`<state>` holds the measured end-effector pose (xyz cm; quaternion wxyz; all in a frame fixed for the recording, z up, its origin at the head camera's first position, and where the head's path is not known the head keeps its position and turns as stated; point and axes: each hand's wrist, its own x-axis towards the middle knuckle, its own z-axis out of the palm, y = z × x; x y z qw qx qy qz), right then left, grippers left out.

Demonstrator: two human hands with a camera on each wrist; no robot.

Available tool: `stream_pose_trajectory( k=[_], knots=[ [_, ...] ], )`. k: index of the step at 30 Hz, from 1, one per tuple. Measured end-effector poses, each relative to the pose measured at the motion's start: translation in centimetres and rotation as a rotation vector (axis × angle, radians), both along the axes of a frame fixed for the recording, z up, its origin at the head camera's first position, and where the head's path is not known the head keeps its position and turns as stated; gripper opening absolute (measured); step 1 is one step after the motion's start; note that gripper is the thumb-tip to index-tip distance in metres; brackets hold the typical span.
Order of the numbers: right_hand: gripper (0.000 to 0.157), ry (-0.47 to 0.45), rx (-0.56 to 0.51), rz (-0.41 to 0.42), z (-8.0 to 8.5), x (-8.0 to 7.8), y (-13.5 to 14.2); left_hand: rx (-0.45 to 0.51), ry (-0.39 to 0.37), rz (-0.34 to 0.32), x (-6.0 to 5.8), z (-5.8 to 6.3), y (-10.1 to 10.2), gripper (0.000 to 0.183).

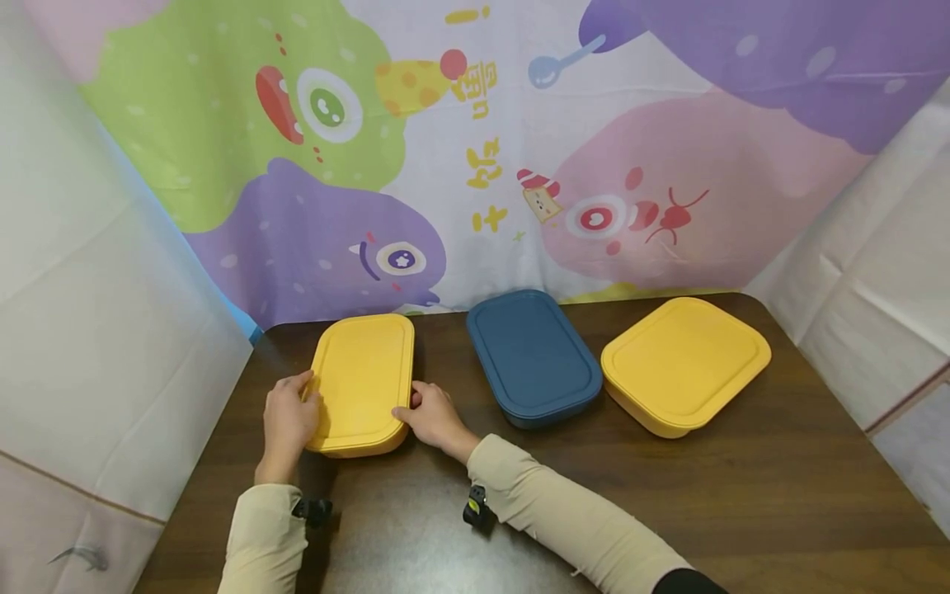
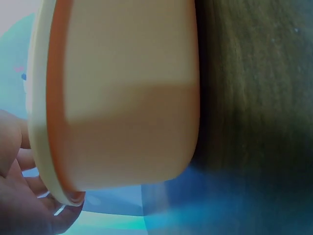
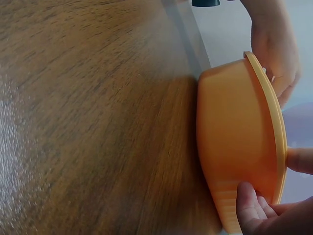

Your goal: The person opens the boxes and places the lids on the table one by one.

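On the left of the table lies a yellow lidded food container (image 1: 362,384), with a hand at each long side. The left hand (image 1: 289,417) grips the lid's left edge; in the left wrist view its fingers (image 2: 36,185) bend round the rim by a corner. On the opposite side, the right hand (image 1: 438,417) pinches the rim near the front corner, thumb on the lid and fingers against the side wall. The right wrist view shows the container's wall (image 3: 239,132) and the lid on it. The inside of the container is hidden.
A dark blue lidded container (image 1: 534,355) sits at the middle back of the brown table (image 1: 668,503). Right beside it is another yellow lidded container (image 1: 686,363). A printed cloth (image 1: 490,148) with cartoon monsters hangs behind the table's back edge.
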<state>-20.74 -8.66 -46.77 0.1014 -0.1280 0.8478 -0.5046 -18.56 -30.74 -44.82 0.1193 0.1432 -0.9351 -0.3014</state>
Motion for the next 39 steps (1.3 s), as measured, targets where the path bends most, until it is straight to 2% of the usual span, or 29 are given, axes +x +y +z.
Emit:
stream_pose_trajectory(
  k=[4,12,17,26,39],
  knots=[
    [0.04,0.003,-0.001,0.001,0.0,0.0,0.0,-0.022,0.012,-0.045,0.2,0.2,0.4,0.04],
    [0.04,-0.007,-0.008,0.004,0.0,0.2,0.2,-0.066,0.034,-0.189,0.8,0.2,1.3,0.043],
    [0.04,-0.013,-0.004,0.005,0.0,0.2,0.2,-0.05,0.043,-0.249,1.3,0.2,1.9,0.044],
    [0.036,-0.011,0.005,0.012,0.1,0.3,0.1,-0.07,0.011,-0.377,2.5,0.4,2.4,0.046],
    [0.039,-0.004,0.017,0.009,0.0,0.4,0.0,-0.116,-0.016,-0.429,3.3,0.2,3.2,0.047]
  ],
)
